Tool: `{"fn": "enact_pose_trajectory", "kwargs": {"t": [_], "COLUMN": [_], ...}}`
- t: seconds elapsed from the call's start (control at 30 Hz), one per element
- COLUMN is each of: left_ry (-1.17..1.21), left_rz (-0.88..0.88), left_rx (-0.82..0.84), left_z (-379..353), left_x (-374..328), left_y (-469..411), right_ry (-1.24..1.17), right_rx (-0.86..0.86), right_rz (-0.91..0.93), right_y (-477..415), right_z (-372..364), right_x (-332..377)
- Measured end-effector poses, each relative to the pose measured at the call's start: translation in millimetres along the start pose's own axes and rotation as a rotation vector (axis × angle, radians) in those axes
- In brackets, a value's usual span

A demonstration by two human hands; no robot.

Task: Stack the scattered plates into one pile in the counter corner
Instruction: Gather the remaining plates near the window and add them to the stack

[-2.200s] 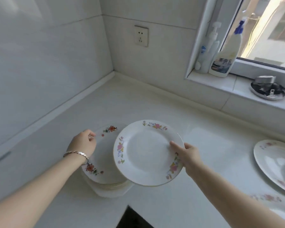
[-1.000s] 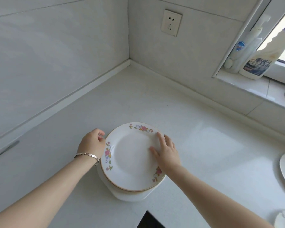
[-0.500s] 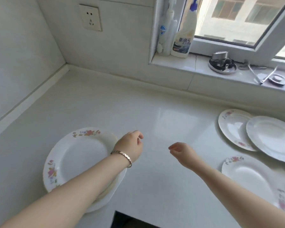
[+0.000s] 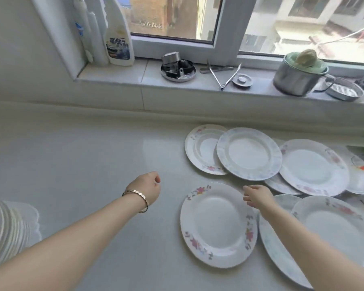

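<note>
Several white floral plates lie scattered and overlapping on the right of the counter. The nearest floral plate [image 4: 216,225] lies flat in front of me. My right hand [image 4: 257,195] hovers at its far right rim, fingers apart, holding nothing. Over bare counter to the plate's left, my left hand [image 4: 148,187], with a bracelet on the wrist, is loosely curled and empty. The plate pile [image 4: 7,229] shows only its edge at the far left. Further back lie a pink-flowered plate [image 4: 202,149], a pale blue-rimmed plate [image 4: 248,153] and a larger plate [image 4: 312,166].
The window sill [image 4: 114,77] behind the counter holds a spray bottle [image 4: 118,36], a round metal dish [image 4: 178,69], tongs [image 4: 226,75], a steel pot [image 4: 298,75] and a bowl [image 4: 344,91]. White counter [image 4: 82,156] stretches between pile and scattered plates.
The plate I held went onto the pile and both hands let go. My view and hands swung right, from the pile to the scattered plates; my right hand now reaches the nearest plate.
</note>
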State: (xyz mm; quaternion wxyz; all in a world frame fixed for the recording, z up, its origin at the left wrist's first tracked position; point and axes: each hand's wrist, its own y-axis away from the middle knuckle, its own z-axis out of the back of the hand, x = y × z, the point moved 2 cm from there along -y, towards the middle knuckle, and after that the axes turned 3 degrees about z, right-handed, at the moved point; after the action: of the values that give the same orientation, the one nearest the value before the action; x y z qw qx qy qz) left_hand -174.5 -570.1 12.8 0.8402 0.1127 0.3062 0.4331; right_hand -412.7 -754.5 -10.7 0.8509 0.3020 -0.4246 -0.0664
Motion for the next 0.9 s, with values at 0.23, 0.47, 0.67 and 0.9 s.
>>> {"fn": "enact_pose_trajectory", "kwargs": {"t": [0.23, 0.47, 0.67, 0.9], "left_ry": [0.018, 0.050, 0.092, 0.149], "left_rz": [0.112, 0.192, 0.216, 0.236], "left_rx": [-0.031, -0.063, -0.097, -0.213], "left_z": [-21, -23, -11, 25], "left_x": [-19, -12, 9, 59], "left_y": [-14, -19, -15, 4], "right_ry": [-0.946, -0.977, -0.913, -0.731], "right_rx": [0.035, -0.026, 0.012, 0.240], "right_rz": [-0.407, -0.358, -0.261, -0.114], "right_y": [-63, -86, -70, -15], "right_z": [20, 4, 6, -33], "right_x": [8, 2, 7, 29]}}
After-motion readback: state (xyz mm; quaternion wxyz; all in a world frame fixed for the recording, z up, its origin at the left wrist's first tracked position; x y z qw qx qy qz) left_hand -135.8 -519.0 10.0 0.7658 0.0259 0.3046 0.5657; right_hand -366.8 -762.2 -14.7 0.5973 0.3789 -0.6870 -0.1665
